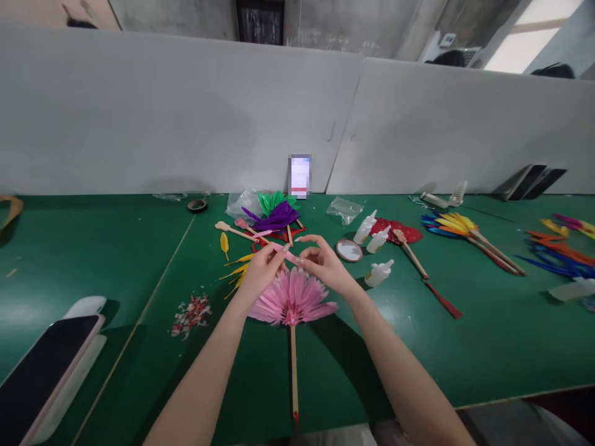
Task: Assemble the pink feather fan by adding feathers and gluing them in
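A pink feather fan [292,301] lies on the green table [465,347], its wooden handle [294,365] pointing toward me. Just above the fan's far edge, my left hand [260,271] and my right hand [325,263] meet and pinch a single pink feather [284,250] between their fingertips, the feather held roughly level. Loose yellow feathers [236,267] lie left of my left hand. Three small white glue bottles [379,272] and a round lid [349,250] sit to the right of my right hand.
Purple and green feathers with wooden sticks [274,218] pile up behind the hands. A red fan [409,243] and a multicoloured feather fan [458,228] lie to the right. Red-white scraps [190,313] and a phone [41,371] lie to the left. White partition walls stand behind the table.
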`<state>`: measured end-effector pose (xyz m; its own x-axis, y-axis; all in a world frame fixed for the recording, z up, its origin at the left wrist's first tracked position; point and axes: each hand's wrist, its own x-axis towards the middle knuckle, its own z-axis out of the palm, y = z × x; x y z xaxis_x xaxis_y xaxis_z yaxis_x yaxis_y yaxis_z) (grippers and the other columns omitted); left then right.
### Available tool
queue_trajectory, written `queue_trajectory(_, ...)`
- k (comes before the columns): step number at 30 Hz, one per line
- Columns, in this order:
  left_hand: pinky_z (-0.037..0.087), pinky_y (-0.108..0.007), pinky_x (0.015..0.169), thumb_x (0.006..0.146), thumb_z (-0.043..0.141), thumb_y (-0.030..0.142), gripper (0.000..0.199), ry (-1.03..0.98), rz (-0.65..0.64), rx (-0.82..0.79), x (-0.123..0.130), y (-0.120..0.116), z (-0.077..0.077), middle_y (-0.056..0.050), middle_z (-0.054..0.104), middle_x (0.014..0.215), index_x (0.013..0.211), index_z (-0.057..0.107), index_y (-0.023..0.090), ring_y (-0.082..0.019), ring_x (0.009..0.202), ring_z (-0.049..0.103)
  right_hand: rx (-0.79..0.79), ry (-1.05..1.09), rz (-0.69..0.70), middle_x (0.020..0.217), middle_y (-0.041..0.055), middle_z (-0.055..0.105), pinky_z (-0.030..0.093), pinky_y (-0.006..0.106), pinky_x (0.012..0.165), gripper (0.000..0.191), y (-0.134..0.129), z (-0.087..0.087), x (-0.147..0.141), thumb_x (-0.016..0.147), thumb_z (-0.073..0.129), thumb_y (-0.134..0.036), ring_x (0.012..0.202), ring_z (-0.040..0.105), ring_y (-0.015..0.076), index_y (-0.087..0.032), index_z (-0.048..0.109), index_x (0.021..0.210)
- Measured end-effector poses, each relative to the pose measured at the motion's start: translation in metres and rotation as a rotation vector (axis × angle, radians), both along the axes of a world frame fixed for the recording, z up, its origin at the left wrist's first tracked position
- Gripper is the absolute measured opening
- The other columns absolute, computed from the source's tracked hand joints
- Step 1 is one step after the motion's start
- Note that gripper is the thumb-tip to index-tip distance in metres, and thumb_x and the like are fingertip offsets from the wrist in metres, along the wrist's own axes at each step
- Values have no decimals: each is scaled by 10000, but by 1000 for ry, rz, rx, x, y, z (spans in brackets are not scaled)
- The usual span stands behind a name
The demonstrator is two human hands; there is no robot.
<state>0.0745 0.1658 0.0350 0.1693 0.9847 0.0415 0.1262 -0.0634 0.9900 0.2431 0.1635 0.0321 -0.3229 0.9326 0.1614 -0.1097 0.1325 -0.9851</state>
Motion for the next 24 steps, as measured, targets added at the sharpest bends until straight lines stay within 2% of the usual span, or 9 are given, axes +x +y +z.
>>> queue_trajectory(2,337,-190,430,786,563,425,284,-41,51,-8,-1,0,1,43,503,490,659,513,175,-76,427,439,3,-10,-4,697,-48,560,415,215,515,433,0,-1,-2,724,695,-376,552,515,90,-227,483,1072)
queue_trajectory(5,295,-193,403,766,571,398,261,-124,177,0,-10,2,8,55,449,452,639,530,173,-68,397,391,-8,-45,-160,697,-5,606,428,229,509,339,5,-4,-1,712,678,-449,560,559,110,-184,571,894)
queue_trajectory(7,256,-195,384,759,568,379,245,-152,269,8,-18,4,13,64,402,430,627,535,175,-63,379,351,-27,-60,-248,650,15,624,421,235,478,345,7,-4,2,698,668,-497,531,568,125,-170,577,761)
queue_trajectory(10,236,-203,374,750,571,373,260,-99,338,9,-26,5,18,69,375,408,585,505,183,-62,360,320,-16,-105,-247,611,26,632,409,236,461,348,5,0,5,722,642,-506,508,553,129,-163,592,729)
queue_trajectory(14,309,-221,415,769,549,400,301,116,253,72,-21,1,17,72,388,384,562,473,194,-83,361,374,80,-333,-99,614,24,627,414,237,519,311,-4,6,4,807,574,-450,535,526,122,-157,617,713)
queue_trajectory(19,326,-231,474,817,510,407,347,348,123,223,-1,-11,13,75,398,424,555,424,197,-92,408,403,115,-552,132,562,-18,576,372,220,520,268,-12,10,3,760,646,-402,525,486,107,-159,587,663)
queue_trajectory(24,257,-239,477,831,499,375,367,458,61,357,7,-17,11,67,372,467,539,379,188,-88,457,329,190,-640,162,524,-55,462,285,208,476,305,-16,14,-1,768,631,-385,494,361,77,-153,524,603)
